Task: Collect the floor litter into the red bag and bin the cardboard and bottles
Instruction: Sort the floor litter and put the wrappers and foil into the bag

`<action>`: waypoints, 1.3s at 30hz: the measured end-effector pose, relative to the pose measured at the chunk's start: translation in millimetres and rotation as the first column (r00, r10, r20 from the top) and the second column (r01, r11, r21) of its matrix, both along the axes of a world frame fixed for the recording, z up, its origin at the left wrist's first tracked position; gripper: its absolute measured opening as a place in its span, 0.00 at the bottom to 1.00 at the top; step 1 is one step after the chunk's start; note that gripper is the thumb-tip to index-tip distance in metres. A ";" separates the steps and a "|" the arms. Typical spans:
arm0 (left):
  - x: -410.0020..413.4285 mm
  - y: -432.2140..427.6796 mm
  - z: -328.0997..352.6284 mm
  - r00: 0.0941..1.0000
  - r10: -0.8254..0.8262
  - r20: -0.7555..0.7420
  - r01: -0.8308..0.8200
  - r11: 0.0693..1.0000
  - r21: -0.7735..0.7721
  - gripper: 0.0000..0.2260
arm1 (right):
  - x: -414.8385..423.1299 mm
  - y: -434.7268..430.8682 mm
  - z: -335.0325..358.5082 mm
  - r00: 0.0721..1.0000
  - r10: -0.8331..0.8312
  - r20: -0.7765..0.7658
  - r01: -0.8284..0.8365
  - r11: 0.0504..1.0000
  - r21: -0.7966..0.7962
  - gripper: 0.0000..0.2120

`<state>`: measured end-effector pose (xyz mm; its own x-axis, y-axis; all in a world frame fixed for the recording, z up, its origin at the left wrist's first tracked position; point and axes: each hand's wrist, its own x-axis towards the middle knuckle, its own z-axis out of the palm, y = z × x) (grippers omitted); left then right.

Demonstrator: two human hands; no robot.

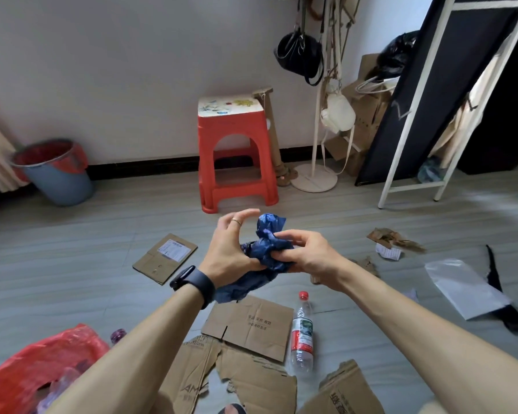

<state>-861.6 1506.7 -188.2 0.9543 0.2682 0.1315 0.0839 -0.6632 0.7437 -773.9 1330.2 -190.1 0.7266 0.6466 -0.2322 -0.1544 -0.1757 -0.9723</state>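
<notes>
Looking down over torn cardboard (237, 380) lying on the floor, well in front of the red stool (234, 153). Holding a crumpled blue bag (266, 246) nearer the stool: gripping it with the left hand (228, 249), two fingers (243, 218) raised off it, and pinching it with the right hand (305, 252), fingers curled. Seeing the red bag (42, 363) front-left of the stool, a clear bottle (302, 333) front-right.

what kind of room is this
Probably a room in a home: a coat stand hung with bags, a red plastic stool by the wall, and a lined waste bucket.
</notes>
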 end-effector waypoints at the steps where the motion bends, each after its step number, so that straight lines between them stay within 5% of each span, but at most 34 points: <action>1: -0.3 3.2 -1.9 0.999 -0.023 -0.023 0.025 0.997 0.077 0.44 | 1.0 -1.9 0.1 0.999 0.030 0.030 -0.029 0.999 -0.032 0.17; 5: -0.4 8.9 -6.0 0.981 -0.121 -0.151 0.167 0.923 0.347 0.39 | 2.4 -6.3 3.0 0.992 0.107 0.072 -0.100 0.990 -0.100 0.23; 10: 3.0 -0.3 0.4 0.996 -0.077 -0.054 0.082 0.993 0.085 0.23 | 1.7 -4.2 8.0 0.983 0.037 0.178 -0.039 0.999 0.008 0.16; 15: 9.1 -5.6 -0.4 0.992 0.002 -0.127 -0.031 0.972 -0.231 0.25 | 1.1 0.3 5.0 0.964 -0.100 0.246 0.095 0.995 0.033 0.10; 20: 7.2 -11.0 14.6 0.974 -0.081 -0.212 -0.114 0.632 -0.766 0.32 | -4.8 8.2 -5.4 0.817 -0.206 0.539 0.238 0.971 0.012 0.14; 28: -2.4 -1.9 24.6 0.964 -0.223 -0.144 -0.037 0.423 -0.905 0.19 | -14.1 18.9 -1.9 0.701 -0.308 0.643 0.292 0.947 0.135 0.15; 30: -0.8 0.9 20.7 0.978 -0.137 -0.160 -0.071 0.500 -0.863 0.17 | -16.8 18.1 -2.4 0.785 -0.259 0.563 0.238 0.965 0.113 0.15; 33: 0.2 7.4 15.9 0.985 -0.013 -0.174 -0.138 0.552 -0.823 0.22 | -16.5 17.7 2.6 0.955 -0.196 0.222 0.173 0.978 0.119 0.20; 36: -1.2 12.4 16.7 0.987 0.007 -0.163 -0.139 0.566 -0.813 0.22 | -13.9 15.8 3.8 0.992 -0.123 0.012 0.123 0.992 -0.007 0.40; 39: -1.6 9.2 17.7 0.985 -0.070 -0.155 -0.084 0.593 -0.801 0.22 | -15.7 13.2 3.6 0.968 0.039 -0.249 -0.017 0.996 0.087 0.30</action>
